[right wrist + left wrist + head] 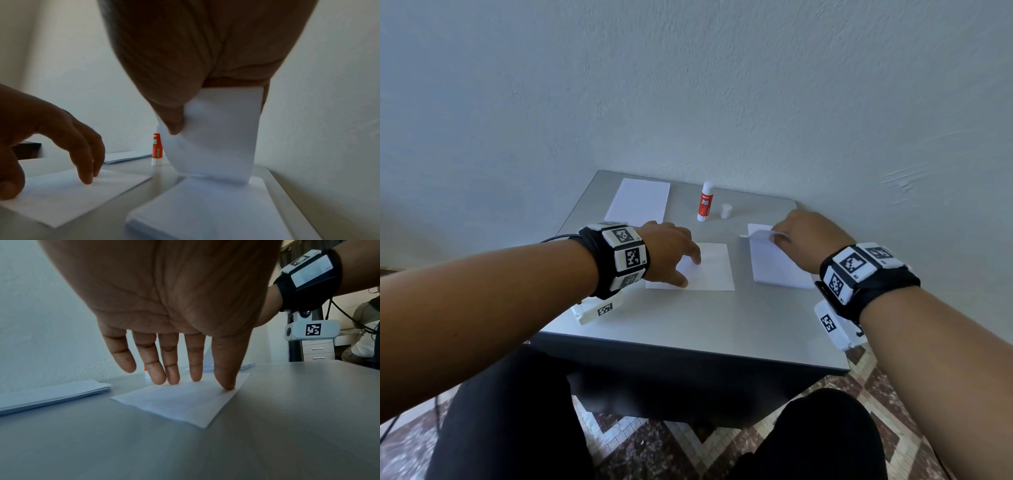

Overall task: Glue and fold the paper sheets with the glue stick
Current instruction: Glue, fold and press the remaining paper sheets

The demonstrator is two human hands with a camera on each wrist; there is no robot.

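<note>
A white sheet [705, 270] [185, 402] [68, 194] lies flat mid-table. My left hand [674, 253] [185, 378] presses it with straight fingertips [228, 384] and thumb. On the right is a stack of white sheets [777, 267] [205, 207]. My right hand [804, 233] pinches the far end of the top sheet [216, 138] and curls it up off the stack. The red and white glue stick [704, 202] [157, 149] stands uncapped at the back. Its white cap [726, 210] stands beside it.
A pile of folded sheets [638, 202] [51, 394] [127, 156] lies at the back left of the grey table [688, 318]. The wall stands right behind the table. In the left wrist view, a seated person [366, 331] and drawers [317, 350] are far off.
</note>
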